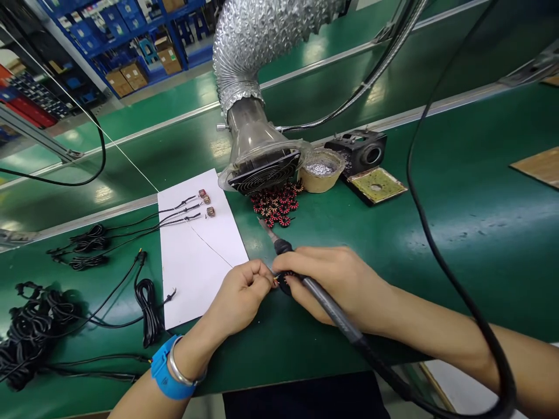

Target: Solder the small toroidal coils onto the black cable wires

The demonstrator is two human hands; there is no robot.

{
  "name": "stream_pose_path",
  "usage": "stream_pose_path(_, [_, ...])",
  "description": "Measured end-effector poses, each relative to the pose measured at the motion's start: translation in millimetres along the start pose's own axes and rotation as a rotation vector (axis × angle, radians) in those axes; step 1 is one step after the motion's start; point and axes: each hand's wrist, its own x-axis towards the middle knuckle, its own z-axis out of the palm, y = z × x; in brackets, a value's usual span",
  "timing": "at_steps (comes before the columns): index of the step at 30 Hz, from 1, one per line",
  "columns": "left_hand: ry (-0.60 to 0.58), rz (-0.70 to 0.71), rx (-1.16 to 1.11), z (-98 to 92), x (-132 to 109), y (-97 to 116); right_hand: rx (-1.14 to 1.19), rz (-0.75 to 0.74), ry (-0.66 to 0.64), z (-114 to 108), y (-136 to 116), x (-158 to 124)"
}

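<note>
My right hand (336, 279) is closed around a soldering iron (327, 302), its tip pointing up and away over the bench. Between the same hand's fingertips is a small dark ring-shaped coil (285, 283) with reddish windings, partly hidden. My left hand (244, 294) touches the coil's near side, thumb and forefinger pinched together. A thin solder wire (212, 247) runs across the white sheet (205, 279) into that pinch, where small orange and pale ends show. Just beyond the iron's tip lies a pile of red-and-black ring coils (275, 203).
A fume extractor hood (262, 151) hangs over the pile. Behind it stand a tub (322, 169) of silvery material and an iron stand with a yellow sponge (378, 185). Black cables (39, 326) cover the left side; several copper-coloured parts (211, 212) lie on the sheet.
</note>
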Motion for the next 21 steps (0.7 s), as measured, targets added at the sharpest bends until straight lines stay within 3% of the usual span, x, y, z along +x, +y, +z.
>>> stream_pose_path(5, [-0.014, 0.042, -0.029, -1.2, -1, -1, -0.079, 0.003, -0.094, 10, 4, 5])
stream_pose_path(8, [-0.011, 0.041, -0.025, -0.9, -1, -1, 0.085, 0.014, -0.06, 15, 8, 2])
stream_pose_path(14, [-0.003, 0.032, 0.016, 0.0, -3, 0, 0.426, 0.266, -0.057, 15, 14, -5])
stream_pose_path(21, [0.026, 0.029, 0.109, 2.7, -3, 2, 0.445, 0.248, -0.057, 12, 19, -7])
